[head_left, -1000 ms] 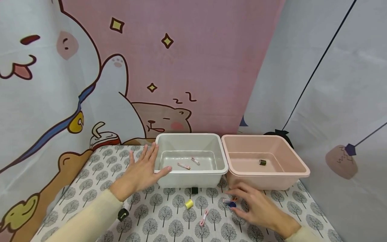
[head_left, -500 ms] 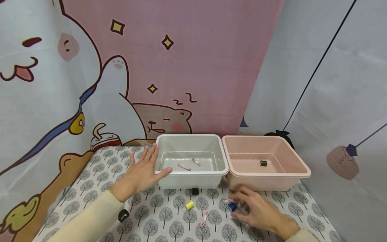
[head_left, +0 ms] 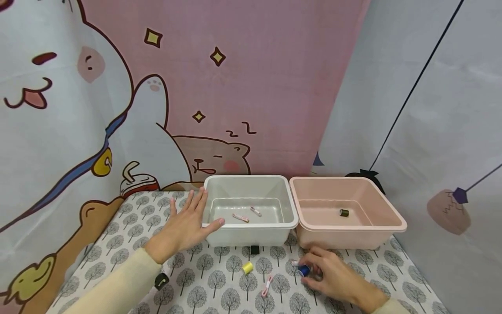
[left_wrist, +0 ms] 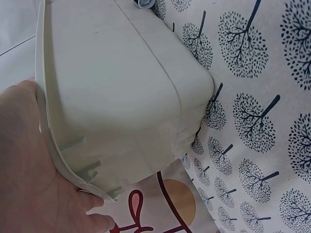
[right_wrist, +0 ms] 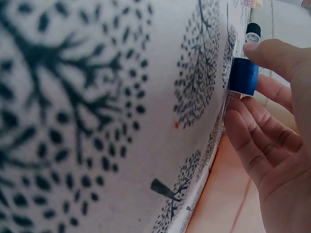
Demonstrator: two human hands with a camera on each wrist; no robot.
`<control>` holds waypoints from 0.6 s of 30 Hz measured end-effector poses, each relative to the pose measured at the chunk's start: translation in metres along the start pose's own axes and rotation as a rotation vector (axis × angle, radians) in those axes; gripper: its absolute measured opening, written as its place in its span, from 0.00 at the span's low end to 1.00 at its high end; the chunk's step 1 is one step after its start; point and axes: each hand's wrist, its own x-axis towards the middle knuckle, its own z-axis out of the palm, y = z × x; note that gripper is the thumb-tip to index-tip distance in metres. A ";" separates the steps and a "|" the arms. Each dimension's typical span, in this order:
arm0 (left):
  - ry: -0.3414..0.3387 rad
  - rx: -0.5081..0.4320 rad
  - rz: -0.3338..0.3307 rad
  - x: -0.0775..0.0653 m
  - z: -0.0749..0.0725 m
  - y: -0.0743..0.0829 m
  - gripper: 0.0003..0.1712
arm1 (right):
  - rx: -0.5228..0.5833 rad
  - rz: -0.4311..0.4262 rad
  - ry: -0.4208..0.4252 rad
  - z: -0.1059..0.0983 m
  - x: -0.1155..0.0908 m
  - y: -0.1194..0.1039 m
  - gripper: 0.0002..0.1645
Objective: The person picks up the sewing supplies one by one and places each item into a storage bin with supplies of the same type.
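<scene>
My right hand (head_left: 335,279) is low over the cloth in front of the pink bin (head_left: 349,239), pinching a spool of blue thread (head_left: 303,271) between thumb and fingers. In the right wrist view the thumb lies over one end of the blue spool (right_wrist: 244,76). A folded pale pink strip (head_left: 294,263) lies beside it, partly hidden by the fingers. With fingers spread, my left hand (head_left: 182,231) rests on the left rim of the white bin (head_left: 251,237); the left wrist view shows the palm against that rim.
A yellow spool (head_left: 247,267), a black spool (head_left: 255,250) and a pink folded strip (head_left: 267,286) lie on the tree-print cloth. Inside the white bin are two pale strips (head_left: 240,218). A dark green spool (head_left: 344,213) lies in the pink bin.
The fingers of my right hand have drawn in around the blue spool, which has shifted slightly toward me. My left hand stays on the white bin's rim. The head view has shifted a little.
</scene>
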 end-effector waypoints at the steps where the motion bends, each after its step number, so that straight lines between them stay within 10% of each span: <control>1: -0.002 -0.001 -0.001 0.000 0.000 0.000 0.71 | 0.006 -0.005 0.001 0.000 0.000 0.000 0.19; 18: 0.003 -0.014 0.001 -0.003 -0.002 0.002 0.70 | 0.019 -0.060 0.035 0.001 -0.004 0.000 0.16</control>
